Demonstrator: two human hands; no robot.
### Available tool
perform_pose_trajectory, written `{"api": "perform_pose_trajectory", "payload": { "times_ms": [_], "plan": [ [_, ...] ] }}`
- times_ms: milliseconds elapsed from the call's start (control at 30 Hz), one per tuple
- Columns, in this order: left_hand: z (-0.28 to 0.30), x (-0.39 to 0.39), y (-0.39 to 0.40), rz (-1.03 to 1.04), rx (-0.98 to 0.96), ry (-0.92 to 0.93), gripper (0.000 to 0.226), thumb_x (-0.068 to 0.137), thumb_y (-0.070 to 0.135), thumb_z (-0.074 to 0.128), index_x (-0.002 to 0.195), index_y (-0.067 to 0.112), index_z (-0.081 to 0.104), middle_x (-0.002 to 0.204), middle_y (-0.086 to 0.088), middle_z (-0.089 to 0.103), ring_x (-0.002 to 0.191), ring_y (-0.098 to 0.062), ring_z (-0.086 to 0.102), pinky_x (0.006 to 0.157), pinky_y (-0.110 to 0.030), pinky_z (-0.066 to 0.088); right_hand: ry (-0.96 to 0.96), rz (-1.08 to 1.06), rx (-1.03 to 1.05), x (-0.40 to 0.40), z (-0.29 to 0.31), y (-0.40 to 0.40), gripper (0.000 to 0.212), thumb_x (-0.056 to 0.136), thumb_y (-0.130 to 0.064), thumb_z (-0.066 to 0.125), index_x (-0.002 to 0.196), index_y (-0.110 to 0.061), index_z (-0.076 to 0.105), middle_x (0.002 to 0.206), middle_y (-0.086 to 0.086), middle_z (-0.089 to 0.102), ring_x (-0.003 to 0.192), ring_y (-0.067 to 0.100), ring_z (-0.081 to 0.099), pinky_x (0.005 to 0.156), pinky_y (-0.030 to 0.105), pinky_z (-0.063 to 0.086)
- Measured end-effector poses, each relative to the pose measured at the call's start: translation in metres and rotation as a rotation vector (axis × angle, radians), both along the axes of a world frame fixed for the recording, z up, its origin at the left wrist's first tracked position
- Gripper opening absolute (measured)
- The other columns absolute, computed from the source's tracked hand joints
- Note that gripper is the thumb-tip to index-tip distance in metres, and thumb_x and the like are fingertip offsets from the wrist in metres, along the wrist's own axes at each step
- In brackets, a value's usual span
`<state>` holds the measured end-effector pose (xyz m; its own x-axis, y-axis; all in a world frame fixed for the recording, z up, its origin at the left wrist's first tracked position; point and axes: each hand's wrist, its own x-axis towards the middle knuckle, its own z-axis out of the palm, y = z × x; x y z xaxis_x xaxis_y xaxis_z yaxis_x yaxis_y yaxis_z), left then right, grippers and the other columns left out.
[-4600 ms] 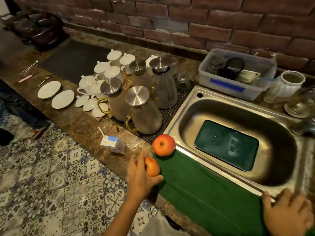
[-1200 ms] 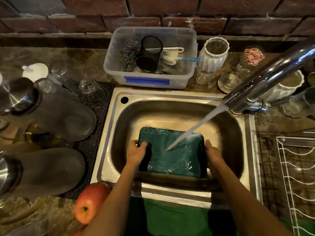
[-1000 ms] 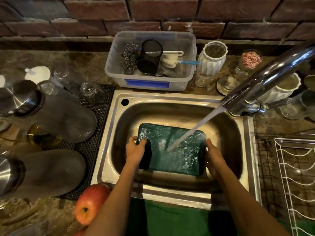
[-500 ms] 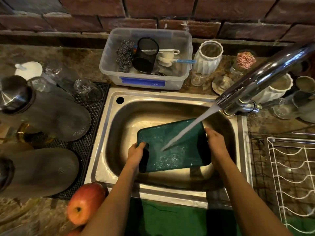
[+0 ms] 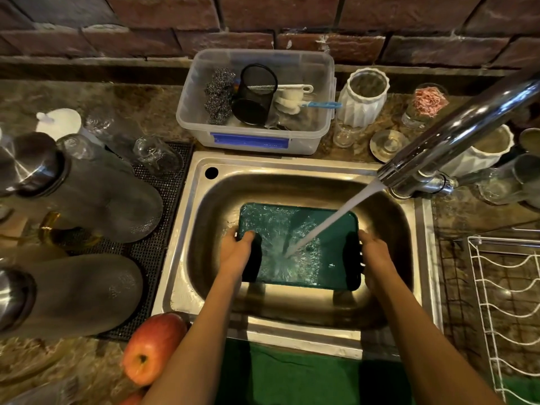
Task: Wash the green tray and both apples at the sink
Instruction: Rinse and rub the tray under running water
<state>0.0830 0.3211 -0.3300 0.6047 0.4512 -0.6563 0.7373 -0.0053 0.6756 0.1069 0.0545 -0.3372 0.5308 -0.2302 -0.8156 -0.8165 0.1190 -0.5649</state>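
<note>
Steel sink, glass jugs crowding left.

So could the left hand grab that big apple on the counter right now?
Probably, but not yet: the left hand is gripping the green tray in the sink. The apple sits uncovered just left of that forearm, so nothing seems to block it once the tray is released.

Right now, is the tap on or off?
On. A stream runs from the faucet onto the green tray, held by the left hand and right hand.
</note>
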Motion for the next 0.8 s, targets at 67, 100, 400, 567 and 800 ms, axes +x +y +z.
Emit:
{"api": "perform_pose_trajectory", "payload": {
  "times_ms": [67,100,400,567,800],
  "plan": [
    [0.010,0.003,0.000,-0.013,0.009,-0.066,0.021,0.093,0.022,0.064,0.113,0.026,0.060,0.106,-0.008,0.069,0.103,-0.032,0.066,0.095,-0.050,0.053,0.008,-0.016,0.014,-0.003,-0.003,0.001,0.035,0.100,-0.028,0.048,0.124,-0.005,0.060,0.114,0.016,0.065,0.099,0.031,0.059,0.080,0.043,0.049],
    [0.014,0.005,-0.001,-0.021,0.011,-0.099,0.019,0.093,0.020,0.064,0.109,0.029,0.060,0.102,-0.004,0.069,0.103,-0.031,0.066,0.095,-0.049,0.053,0.011,-0.021,0.023,-0.004,-0.003,0.002,0.032,0.099,-0.025,0.047,0.121,-0.006,0.062,0.113,0.017,0.065,0.099,0.032,0.060,0.083,0.046,0.049],
    [0.037,0.008,0.004,-0.084,0.031,-0.166,0.018,0.095,0.019,0.062,0.098,0.037,0.058,0.097,0.008,0.067,0.098,-0.025,0.066,0.091,-0.048,0.056,0.040,-0.020,0.046,-0.008,0.001,0.011,0.035,0.099,-0.032,0.047,0.122,-0.009,0.060,0.109,0.014,0.066,0.096,0.031,0.062,0.071,0.040,0.049],
    [0.037,0.007,0.006,-0.088,0.043,-0.098,0.014,0.093,0.023,0.063,0.105,0.031,0.060,0.098,0.003,0.066,0.096,-0.025,0.066,0.087,-0.047,0.058,0.028,0.000,0.042,-0.008,0.007,0.013,0.033,0.098,-0.035,0.048,0.116,-0.012,0.063,0.104,0.012,0.067,0.091,0.029,0.063,0.062,0.036,0.046],
    [0.020,-0.007,0.007,0.010,-0.035,0.056,0.021,0.092,0.020,0.061,0.113,0.015,0.061,0.107,-0.022,0.068,0.097,-0.043,0.067,0.088,-0.058,0.057,-0.107,-0.011,0.043,0.006,0.017,0.012,0.028,0.100,-0.030,0.050,0.106,-0.009,0.068,0.105,0.020,0.071,0.090,0.032,0.068,0.072,0.043,0.057]
  ]
}}
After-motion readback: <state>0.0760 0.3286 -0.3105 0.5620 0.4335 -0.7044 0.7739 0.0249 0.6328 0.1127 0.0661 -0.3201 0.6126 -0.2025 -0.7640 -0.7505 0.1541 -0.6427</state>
